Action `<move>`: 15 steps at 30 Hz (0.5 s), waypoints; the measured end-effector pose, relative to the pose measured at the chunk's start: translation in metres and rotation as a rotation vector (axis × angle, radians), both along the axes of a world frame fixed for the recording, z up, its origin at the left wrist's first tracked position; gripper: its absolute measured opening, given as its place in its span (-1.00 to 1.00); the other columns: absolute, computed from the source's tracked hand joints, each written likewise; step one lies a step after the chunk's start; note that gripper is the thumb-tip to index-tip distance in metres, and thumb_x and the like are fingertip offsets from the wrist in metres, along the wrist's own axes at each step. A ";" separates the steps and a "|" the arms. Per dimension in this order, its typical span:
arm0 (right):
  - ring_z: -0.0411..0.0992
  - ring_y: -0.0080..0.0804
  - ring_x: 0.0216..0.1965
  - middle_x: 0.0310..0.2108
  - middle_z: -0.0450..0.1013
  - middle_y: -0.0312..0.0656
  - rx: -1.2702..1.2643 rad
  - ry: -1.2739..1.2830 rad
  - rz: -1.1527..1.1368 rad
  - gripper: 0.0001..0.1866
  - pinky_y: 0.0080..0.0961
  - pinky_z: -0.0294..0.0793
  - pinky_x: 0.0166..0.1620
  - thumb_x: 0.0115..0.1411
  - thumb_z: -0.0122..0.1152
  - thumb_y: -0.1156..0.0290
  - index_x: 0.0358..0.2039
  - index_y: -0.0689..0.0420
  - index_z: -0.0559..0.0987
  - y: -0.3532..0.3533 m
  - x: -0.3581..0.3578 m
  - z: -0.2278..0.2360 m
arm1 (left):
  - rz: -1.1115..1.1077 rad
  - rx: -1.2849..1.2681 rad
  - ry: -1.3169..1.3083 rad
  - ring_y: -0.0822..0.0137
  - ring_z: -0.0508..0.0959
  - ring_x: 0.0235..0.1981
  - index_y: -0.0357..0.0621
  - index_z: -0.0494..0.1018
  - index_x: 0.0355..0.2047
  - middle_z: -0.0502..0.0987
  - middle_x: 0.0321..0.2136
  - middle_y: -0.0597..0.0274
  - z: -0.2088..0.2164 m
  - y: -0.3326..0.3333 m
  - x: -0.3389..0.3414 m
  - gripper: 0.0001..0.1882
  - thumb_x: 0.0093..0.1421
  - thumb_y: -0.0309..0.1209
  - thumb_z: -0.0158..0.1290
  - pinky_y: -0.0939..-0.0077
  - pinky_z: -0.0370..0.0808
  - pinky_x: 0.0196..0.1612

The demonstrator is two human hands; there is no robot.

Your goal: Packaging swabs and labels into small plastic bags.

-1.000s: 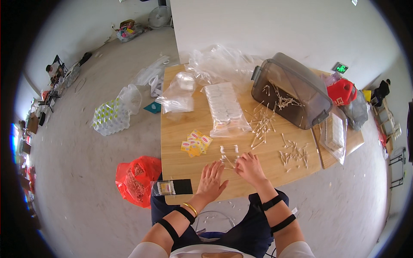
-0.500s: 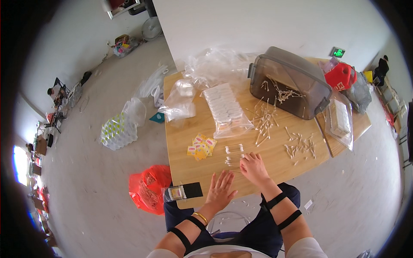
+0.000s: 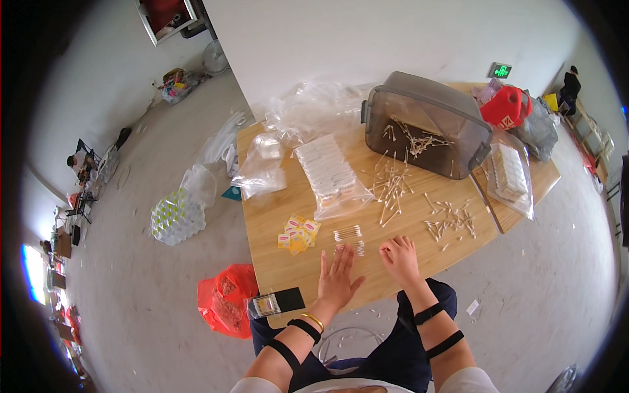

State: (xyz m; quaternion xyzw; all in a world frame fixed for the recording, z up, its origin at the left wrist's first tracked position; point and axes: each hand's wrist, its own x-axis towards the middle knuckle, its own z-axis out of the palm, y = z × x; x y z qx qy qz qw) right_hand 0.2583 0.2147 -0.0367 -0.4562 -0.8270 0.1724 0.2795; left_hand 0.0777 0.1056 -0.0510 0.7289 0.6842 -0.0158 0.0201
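Note:
Two short rows of cotton swabs [image 3: 347, 232] lie side by side near the table's front. My left hand [image 3: 336, 278] is flat with fingers stretched, its fingertips at the lower row and partly covering it. To the right, my right hand [image 3: 401, 260] hovers over or rests on the wood, fingers curled together; what they hold, if anything, is hidden. Beyond it are a loose pile of swabs [image 3: 395, 190] and a scattered group of swabs [image 3: 452, 223]. Small yellow-and-white cards [image 3: 298, 236] lie in a heap left of the rows.
A grey see-through bin [image 3: 419, 92] lies tipped with swabs inside. A clear bag of packed swabs [image 3: 327, 171] lies in the middle. On the table's left front corner is a black piece [image 3: 290, 299] with a small swab pack. A red bag [image 3: 226, 304] stands on the floor.
My right hand has moved away from the lower swab row to the right. My left hand has reached farther forward, its fingertips now at that row. The whole view has shifted slightly.

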 end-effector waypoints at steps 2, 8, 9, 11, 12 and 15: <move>0.40 -0.16 -0.19 -0.36 0.46 -0.25 -0.018 0.011 -0.011 -0.96 -0.23 0.33 -0.09 0.08 0.27 0.44 -0.42 0.03 0.57 -0.003 0.003 -0.003 | 0.025 -0.010 0.002 0.16 -0.18 0.50 -0.15 -0.09 0.45 -0.13 0.48 0.17 0.002 0.013 -0.001 -0.14 0.36 0.20 -0.32 -0.18 -0.37 0.44; 0.39 -0.13 -0.17 -0.35 0.46 -0.22 -0.083 0.038 -0.019 -0.95 -0.24 0.35 -0.07 0.09 0.26 0.44 -0.40 0.04 0.59 -0.012 0.004 -0.009 | 0.074 0.107 -0.059 0.17 -0.11 0.49 -0.27 -0.06 0.42 -0.01 0.44 0.13 0.004 0.039 -0.006 -0.13 0.36 0.15 -0.24 -0.20 -0.38 0.44; 0.39 -0.12 -0.17 -0.35 0.46 -0.22 -0.088 0.048 -0.016 -0.95 -0.23 0.36 -0.06 0.09 0.26 0.43 -0.39 0.04 0.60 -0.012 0.003 -0.010 | 0.078 0.118 -0.083 0.16 -0.08 0.48 -0.26 -0.03 0.41 0.05 0.42 0.12 0.004 0.039 -0.007 -0.15 0.35 0.15 -0.22 -0.21 -0.37 0.44; 0.39 -0.12 -0.18 -0.36 0.45 -0.21 -0.076 0.054 -0.014 -0.95 -0.23 0.36 -0.09 0.08 0.26 0.43 -0.40 0.03 0.58 -0.012 0.003 -0.010 | 0.079 0.129 -0.106 0.15 -0.05 0.47 -0.26 0.01 0.40 0.10 0.39 0.12 0.002 0.041 -0.007 -0.16 0.35 0.14 -0.20 -0.21 -0.37 0.44; 0.39 -0.12 -0.20 -0.36 0.44 -0.20 -0.064 0.058 -0.010 -0.95 -0.22 0.37 -0.11 0.07 0.26 0.43 -0.42 0.02 0.57 -0.011 0.003 -0.010 | 0.083 0.151 -0.131 0.15 -0.02 0.46 -0.26 0.04 0.38 0.14 0.37 0.11 0.000 0.041 -0.008 -0.18 0.34 0.12 -0.18 -0.21 -0.36 0.44; 0.39 -0.12 -0.19 -0.36 0.44 -0.20 -0.075 0.065 -0.009 -0.96 -0.22 0.38 -0.11 0.08 0.26 0.43 -0.42 0.02 0.57 -0.010 0.004 -0.012 | 0.078 0.183 -0.146 0.14 0.03 0.44 -0.25 0.10 0.35 0.19 0.33 0.12 -0.002 0.043 -0.007 -0.21 0.34 0.11 -0.14 -0.22 -0.33 0.44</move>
